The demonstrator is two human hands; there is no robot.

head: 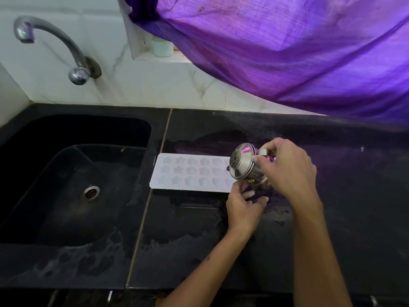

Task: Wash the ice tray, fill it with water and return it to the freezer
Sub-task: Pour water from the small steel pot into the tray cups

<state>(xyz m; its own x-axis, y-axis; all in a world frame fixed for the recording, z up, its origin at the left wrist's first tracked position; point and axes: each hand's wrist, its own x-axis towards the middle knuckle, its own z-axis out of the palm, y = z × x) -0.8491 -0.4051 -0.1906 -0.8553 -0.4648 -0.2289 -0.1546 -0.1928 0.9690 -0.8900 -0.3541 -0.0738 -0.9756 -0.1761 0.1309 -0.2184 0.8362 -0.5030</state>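
Observation:
A white ice tray with star and flower shaped cells lies flat on the black counter, just right of the sink. My right hand grips a small steel mug by its handle and tilts it on its side over the tray's right end, its mouth facing left. My left hand rests at the tray's near right corner, fingers spread and touching the counter. The mug hides the tray's right end.
A black sink with a steel drain lies at the left, a curved tap on the wall above it. The counter near the tray is wet. A purple curtain hangs over the back right. A white cup stands on the ledge.

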